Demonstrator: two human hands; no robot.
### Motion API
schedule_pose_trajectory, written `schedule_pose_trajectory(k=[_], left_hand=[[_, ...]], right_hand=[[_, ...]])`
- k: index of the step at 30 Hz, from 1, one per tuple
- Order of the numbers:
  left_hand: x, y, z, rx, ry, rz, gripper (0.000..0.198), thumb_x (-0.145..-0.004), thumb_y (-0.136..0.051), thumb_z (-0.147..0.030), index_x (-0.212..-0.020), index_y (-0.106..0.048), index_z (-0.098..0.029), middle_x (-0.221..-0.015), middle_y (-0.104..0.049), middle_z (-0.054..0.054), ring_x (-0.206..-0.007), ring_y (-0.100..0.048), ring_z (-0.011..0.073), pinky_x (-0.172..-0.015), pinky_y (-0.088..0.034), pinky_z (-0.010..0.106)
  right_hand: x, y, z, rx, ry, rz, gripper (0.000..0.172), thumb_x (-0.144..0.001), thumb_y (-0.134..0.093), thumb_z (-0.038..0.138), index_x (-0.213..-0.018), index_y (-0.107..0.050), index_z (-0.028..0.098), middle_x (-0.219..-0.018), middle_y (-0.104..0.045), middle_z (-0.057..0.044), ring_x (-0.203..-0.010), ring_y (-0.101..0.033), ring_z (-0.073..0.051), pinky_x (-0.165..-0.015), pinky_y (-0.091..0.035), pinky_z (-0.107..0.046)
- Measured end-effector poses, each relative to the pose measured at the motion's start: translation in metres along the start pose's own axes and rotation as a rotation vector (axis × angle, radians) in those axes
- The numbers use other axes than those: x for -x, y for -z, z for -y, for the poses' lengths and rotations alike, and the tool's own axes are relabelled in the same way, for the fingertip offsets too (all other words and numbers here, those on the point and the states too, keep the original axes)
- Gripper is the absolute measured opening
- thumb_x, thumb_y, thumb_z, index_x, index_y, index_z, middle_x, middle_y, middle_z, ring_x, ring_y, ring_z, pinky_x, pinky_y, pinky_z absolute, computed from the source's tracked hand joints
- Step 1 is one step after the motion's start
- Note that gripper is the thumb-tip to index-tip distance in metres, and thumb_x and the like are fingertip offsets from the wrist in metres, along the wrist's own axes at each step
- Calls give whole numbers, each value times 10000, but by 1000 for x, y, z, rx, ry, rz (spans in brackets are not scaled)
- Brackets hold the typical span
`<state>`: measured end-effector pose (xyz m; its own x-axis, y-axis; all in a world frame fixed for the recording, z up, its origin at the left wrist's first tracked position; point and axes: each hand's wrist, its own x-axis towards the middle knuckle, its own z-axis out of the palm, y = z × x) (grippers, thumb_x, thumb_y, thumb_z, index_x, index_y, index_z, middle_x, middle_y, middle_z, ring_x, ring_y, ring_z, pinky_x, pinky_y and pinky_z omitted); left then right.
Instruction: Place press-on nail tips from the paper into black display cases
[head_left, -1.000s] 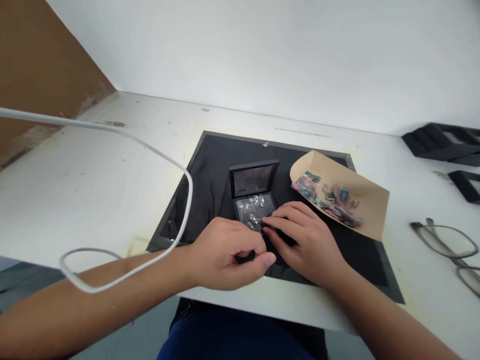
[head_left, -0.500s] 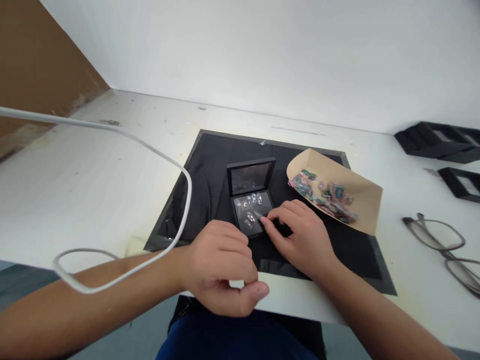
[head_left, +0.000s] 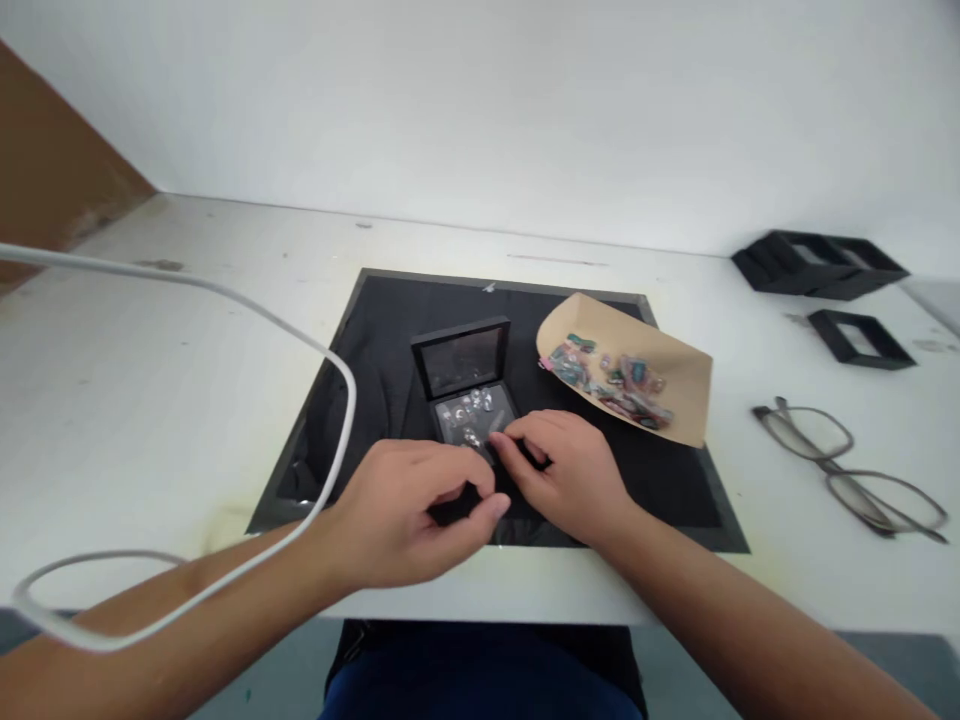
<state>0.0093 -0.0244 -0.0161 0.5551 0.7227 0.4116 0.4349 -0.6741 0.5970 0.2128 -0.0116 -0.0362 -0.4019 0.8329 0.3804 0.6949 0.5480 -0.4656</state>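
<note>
**White worktable [head_left: 187, 400], black mat [head_left: 390, 300]: both hands at an open display case [head_left: 460, 362]**

A pale wall rises behind the worktable, with a brown panel [head_left: 52, 160] at the far left. The hinged black display case sits on the mat, its windowed lid raised on the far side and its base facing up. The hinge line runs roughly left to right, climbing slightly toward the right. Small clear, glossy nail-shaped pieces [head_left: 476, 402] lie on the base, mostly toward the hinge.

The right hand [head_left: 566, 470] comes in from the near right, thumb and forefinger drawn narrow at the base's right side. A pale sliver [head_left: 493, 421] shows just beyond those fingertips, farther from the body; whether it is gripped or merely lying there, I cannot tell. Of the two hands, the right is nearer to it.

The left hand [head_left: 420, 510] hides the base's near-left part, thumb and forefinger curled with a slim gap at the tips; whether anything is held is unclear.

Right of the case, a tan paper tray [head_left: 679, 375] holds a heap of coloured pieces [head_left: 619, 385]. Farther right are eyeglasses [head_left: 829, 466] and several black frames [head_left: 757, 268]. A white cable [head_left: 349, 400] crosses the left forearm.
</note>
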Motion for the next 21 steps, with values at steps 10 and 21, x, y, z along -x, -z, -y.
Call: schedule_pose_trajectory(k=[10,21], left_hand=[[-4,5,3,68,78,93,143,-873,-616,-85,-947,-616,-208,-809,-630,-31,-700,-550,80,-633,-438,187],[1,6,9,216,-53,52,244,-815,-525,41,-902,-619,-166,-768,-580,8,-678,-547,92,-586,-432,211]], right_hand=[[6,75,-28,179,-146,-384,185,-927,-636,282,-761,-677,211,-608,-615,-8,-569,-540,-139,-559,-416,-303],[-28,105,-114,-125,-167,242,317,-825,-647,193,-1098,-791,266,-1036,-737,-49,-789,-668,-171,-660,-538,-301]])
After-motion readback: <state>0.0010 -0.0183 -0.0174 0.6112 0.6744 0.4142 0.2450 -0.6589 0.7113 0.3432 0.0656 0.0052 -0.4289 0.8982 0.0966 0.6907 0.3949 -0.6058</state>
